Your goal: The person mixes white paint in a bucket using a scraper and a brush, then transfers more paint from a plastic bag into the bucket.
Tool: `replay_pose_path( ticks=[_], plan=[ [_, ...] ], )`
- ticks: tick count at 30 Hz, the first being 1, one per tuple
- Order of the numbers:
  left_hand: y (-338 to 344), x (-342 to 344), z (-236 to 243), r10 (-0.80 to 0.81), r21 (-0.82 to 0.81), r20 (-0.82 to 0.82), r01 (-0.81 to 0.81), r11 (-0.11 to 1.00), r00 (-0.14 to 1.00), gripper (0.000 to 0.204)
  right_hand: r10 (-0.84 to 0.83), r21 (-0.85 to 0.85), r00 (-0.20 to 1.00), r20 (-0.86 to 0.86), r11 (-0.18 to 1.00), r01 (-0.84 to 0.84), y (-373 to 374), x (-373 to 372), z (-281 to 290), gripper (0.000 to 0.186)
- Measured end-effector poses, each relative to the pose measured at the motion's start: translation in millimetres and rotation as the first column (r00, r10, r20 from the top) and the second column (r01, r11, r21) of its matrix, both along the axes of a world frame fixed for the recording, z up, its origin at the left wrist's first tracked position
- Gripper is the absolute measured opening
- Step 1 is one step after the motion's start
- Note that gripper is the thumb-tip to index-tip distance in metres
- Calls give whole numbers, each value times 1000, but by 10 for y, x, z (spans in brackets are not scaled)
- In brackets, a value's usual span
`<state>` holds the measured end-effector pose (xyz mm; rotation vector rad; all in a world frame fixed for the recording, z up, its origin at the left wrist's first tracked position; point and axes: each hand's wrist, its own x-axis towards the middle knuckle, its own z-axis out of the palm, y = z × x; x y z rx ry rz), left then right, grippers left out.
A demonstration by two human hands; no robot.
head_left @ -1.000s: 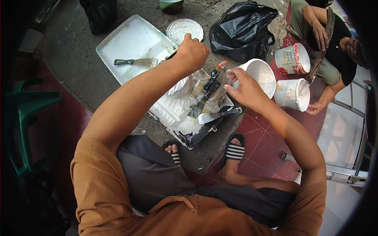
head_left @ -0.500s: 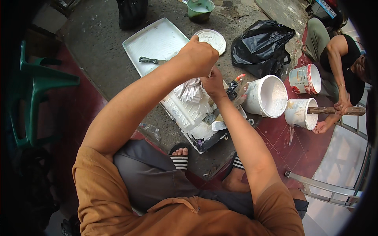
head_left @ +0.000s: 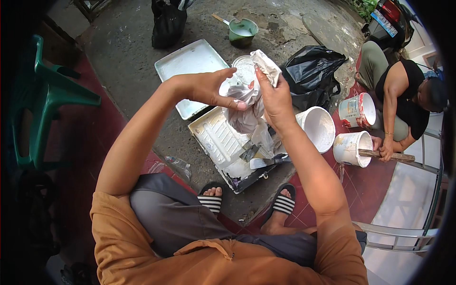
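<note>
My right hand (head_left: 278, 102) grips the gathered top of a crumpled white plastic bag (head_left: 244, 119), its thumb and fingers closed on the folds. Close to the bag's left side is my left hand (head_left: 209, 89), open, thumb and fingers spread apart. Whether its thumb touches the bag I cannot tell. The bag hangs over a ribbed white paint tray (head_left: 213, 142), hiding part of it. A putty knife (head_left: 262, 163) lies at that tray's right end. Behind the bag, a round lid or tub with white paste (head_left: 243, 66) is partly covered.
A white flat tray (head_left: 190, 59) and green dipper (head_left: 242, 32) lie farther off. Black plastic bags (head_left: 313, 73) sit beyond my hands. White buckets (head_left: 319, 128) stand right, where a person (head_left: 396, 95) holds a wooden stick (head_left: 389, 155) in one. A green chair (head_left: 61, 99) is left.
My hands, close together over the bag before, have moved apart. The left has opened and shifted left; the right has lifted the bag's top. The other person's stick has tilted in the bucket.
</note>
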<state>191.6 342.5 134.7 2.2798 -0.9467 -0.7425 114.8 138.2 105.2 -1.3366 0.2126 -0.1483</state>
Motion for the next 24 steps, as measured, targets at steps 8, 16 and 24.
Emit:
replay_pose_path(
  ticks=[8,16,24],
  plan=[
    [-1309,-340,504,-60,-613,-12,40,789,998,119,-58,100,996,-70,993,64,-774,-190,1783,34],
    [-2573,-1252,187,-338,-728,-576,-279,626,745,67,-160,-18,903,-399,986,167,-1883,-487,1510,29],
    [-2977,-1991,-408,-336,-415,-909,-597,686,246,59,-129,-47,773,-621,991,128,-2437,-1095,770,35]
  ],
)
